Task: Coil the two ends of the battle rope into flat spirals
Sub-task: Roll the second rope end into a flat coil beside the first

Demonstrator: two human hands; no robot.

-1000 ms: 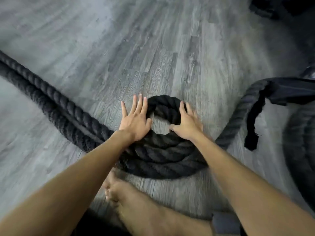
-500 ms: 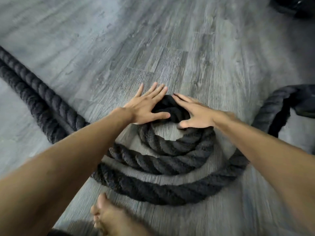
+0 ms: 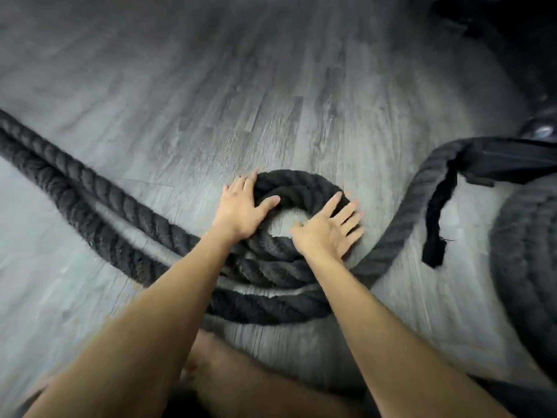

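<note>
Gym or workout room: thick black battle rope (image 3: 289,180) on grey plank floor (image 3: 211,86)

grey wood-grain plank floor (image 3: 211,95), dim and shadowed toward the far right corner

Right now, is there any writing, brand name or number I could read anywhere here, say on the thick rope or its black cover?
None: no word, label, brand or number can be read in this view.
The battle rope is plain black twist, and its black sleeve shows no print.
The dark shapes at the top right are too blurred to tell.
</note>
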